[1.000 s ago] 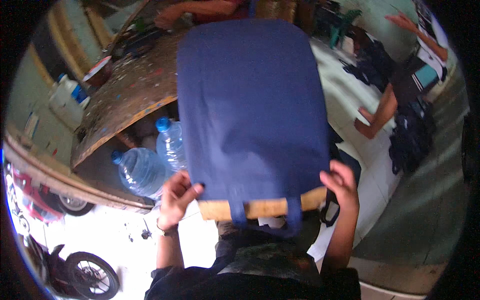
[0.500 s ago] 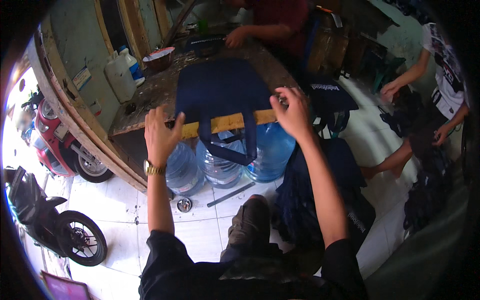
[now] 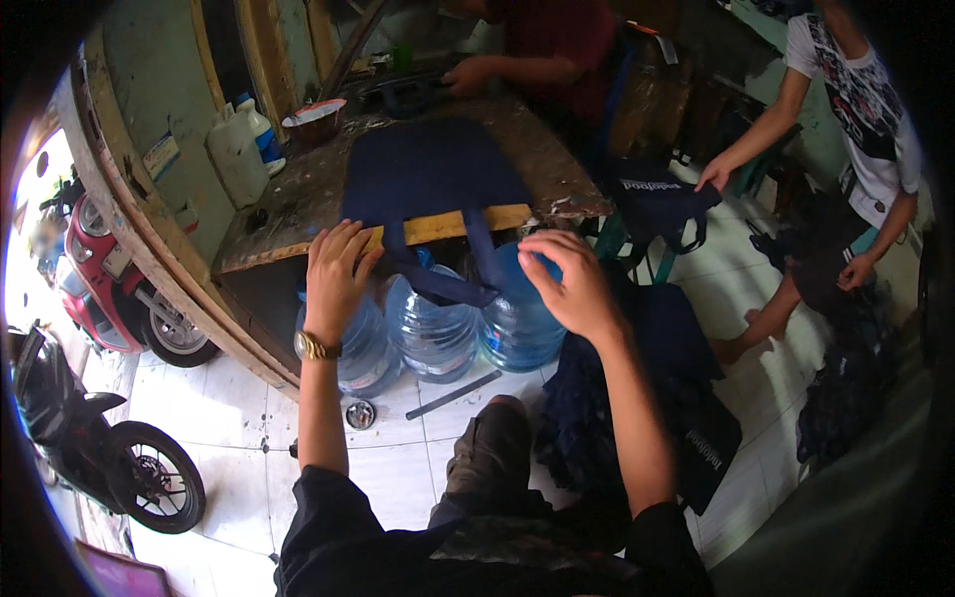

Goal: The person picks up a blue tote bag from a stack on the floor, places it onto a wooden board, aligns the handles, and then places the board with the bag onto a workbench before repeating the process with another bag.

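Note:
A dark blue tote bag (image 3: 433, 169) lies on the worn wooden table (image 3: 557, 179), with a yellow wooden strip (image 3: 438, 226) at its near end and its handle loops hanging over the front edge. My left hand (image 3: 333, 284) is at the left end of the strip, fingers apart and slightly bent, near or touching that edge. My right hand (image 3: 572, 284) hovers right of the hanging handles, fingers loosely curved and apart, holding nothing visible. Both hands are open.
Large blue water jugs (image 3: 428, 318) stand below the tabletop. A red bowl (image 3: 313, 114) and jugs (image 3: 237, 159) sit at its left. A co-worker (image 3: 846, 99) at right grips a printed bag (image 3: 647, 209); another (image 3: 527, 55) works behind. Scooters (image 3: 119, 468) are left; dark bags are piled right.
The bag and strip, earlier raised in both my hands, now lie on the table. My hands have let go and lowered slightly since. The co-worker at right has reached onto the printed bag.

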A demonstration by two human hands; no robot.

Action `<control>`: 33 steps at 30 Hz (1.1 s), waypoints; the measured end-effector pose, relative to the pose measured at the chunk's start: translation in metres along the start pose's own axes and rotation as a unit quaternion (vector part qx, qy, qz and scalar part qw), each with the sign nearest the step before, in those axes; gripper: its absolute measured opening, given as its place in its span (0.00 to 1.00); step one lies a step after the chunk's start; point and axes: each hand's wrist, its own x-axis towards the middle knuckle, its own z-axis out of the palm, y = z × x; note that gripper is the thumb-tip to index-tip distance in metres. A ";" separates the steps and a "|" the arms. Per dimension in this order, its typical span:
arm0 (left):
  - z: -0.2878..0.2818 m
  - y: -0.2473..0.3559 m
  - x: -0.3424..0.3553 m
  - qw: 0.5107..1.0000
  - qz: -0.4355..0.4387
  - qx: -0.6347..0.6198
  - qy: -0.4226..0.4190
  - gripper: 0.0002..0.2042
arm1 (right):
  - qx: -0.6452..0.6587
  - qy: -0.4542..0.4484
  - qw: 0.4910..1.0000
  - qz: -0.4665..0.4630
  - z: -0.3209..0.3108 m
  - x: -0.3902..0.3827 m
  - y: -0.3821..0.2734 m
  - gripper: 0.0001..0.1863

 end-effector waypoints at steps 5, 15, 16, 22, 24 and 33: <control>0.009 0.093 -0.054 0.967 -0.067 -0.187 0.159 0.07 | 0.009 0.017 0.998 0.059 -0.022 -0.041 0.000 0.10; 0.069 0.216 -0.228 0.720 -0.197 -0.569 -0.346 0.06 | 0.313 0.044 0.930 0.188 -0.028 -0.007 -0.003 0.17; 0.072 0.214 -0.230 0.728 -0.185 -0.562 -0.347 0.06 | 0.357 0.045 0.912 0.199 -0.034 0.002 0.003 0.20; 0.087 0.188 -0.208 0.718 -0.217 -0.573 -0.331 0.07 | 0.580 0.031 0.725 0.369 -0.083 0.071 0.059 0.38; 0.085 0.186 -0.188 0.711 -0.209 -0.581 -0.336 0.07 | 0.588 0.010 0.713 0.381 -0.092 0.074 0.094 0.30; 0.103 0.220 -0.078 0.459 -0.266 -0.842 -0.093 0.31 | 0.530 0.103 0.769 0.342 -0.067 -0.073 0.057 0.09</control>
